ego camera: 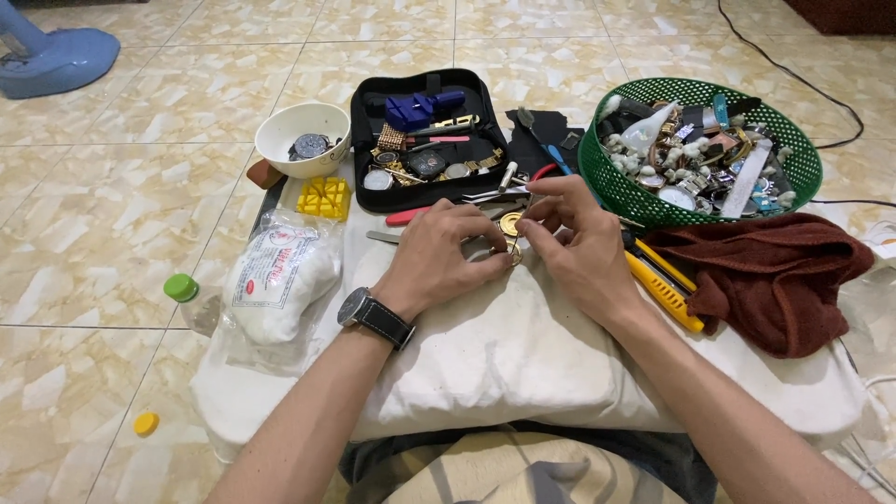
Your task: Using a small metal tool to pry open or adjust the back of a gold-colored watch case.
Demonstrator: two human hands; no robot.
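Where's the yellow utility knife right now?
In the head view, the yellow utility knife lies on the white cloth, just right of the right hand, between it and the dark red towel.

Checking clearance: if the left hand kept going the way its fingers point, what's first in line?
Likely the gold watch case right at the left hand fingers, then the right hand. Depth is unclear.

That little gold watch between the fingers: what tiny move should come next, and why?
Probably steady the gold watch with the left hand while the right hand works on it: both hands' fingertips already pinch it on the white cushion, and neither holds a tool.
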